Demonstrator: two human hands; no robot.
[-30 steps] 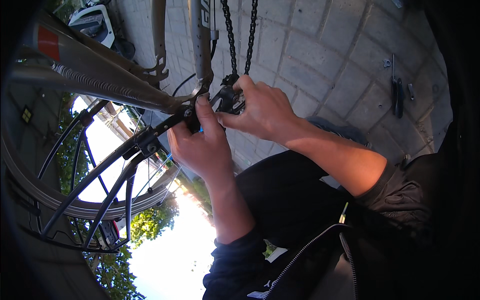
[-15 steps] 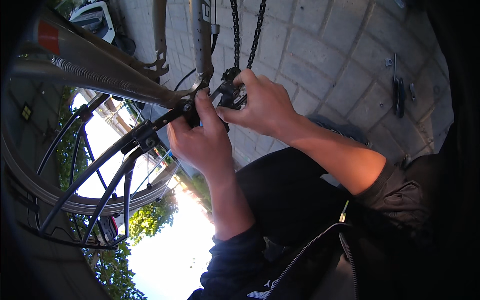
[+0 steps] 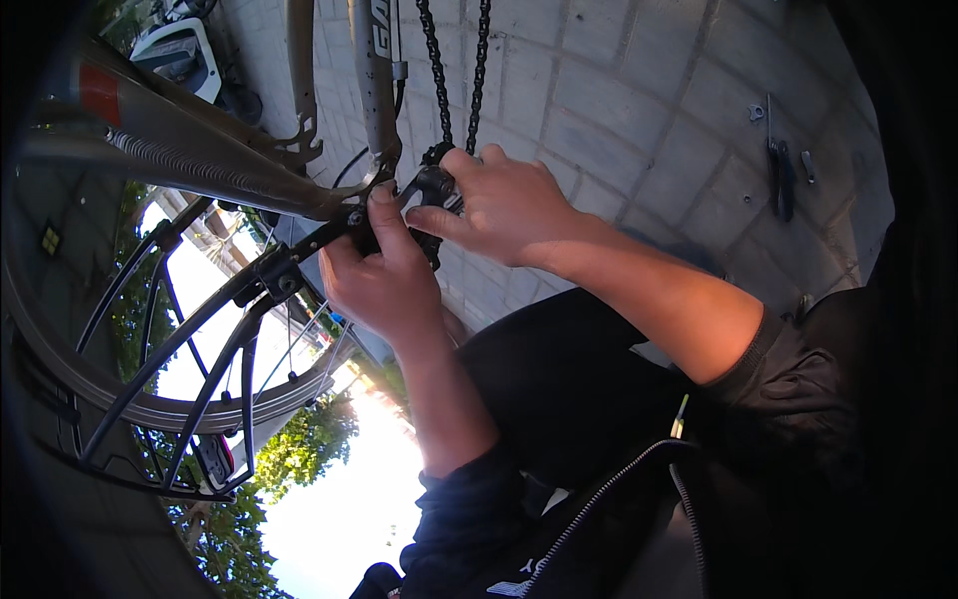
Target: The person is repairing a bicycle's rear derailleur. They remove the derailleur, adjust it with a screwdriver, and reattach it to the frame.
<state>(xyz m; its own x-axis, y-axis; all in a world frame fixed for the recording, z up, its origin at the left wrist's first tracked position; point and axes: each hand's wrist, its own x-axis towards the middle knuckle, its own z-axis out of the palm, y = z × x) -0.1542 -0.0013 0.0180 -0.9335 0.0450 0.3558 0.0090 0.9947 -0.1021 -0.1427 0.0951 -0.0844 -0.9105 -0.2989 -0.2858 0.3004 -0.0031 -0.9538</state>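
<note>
A grey bicycle frame (image 3: 210,165) fills the upper left, its rear dropout (image 3: 367,190) close to my hands. My left hand (image 3: 384,290) is closed around the dropout end; its thumb presses on the near side and its other fingers curl out of sight behind. Just to the right, my right hand (image 3: 514,212) grips the black rear derailleur (image 3: 435,188) between thumb and fingers. The fingers partly cover the derailleur, so I cannot tell whether it touches the dropout. From its top the black chain (image 3: 436,75) runs upward in two strands.
A black rear rack (image 3: 190,309) and the wheel rim (image 3: 180,414) stand at the left. On the grey paving (image 3: 609,95) at the right lie a dark-handled tool (image 3: 780,180) and a small metal piece (image 3: 807,167). A white and black object (image 3: 185,60) sits at the top left.
The view has shifted a little, so the chain, hands and floor tools appear further left. Both hands keep their grips on the dropout and the derailleur.
</note>
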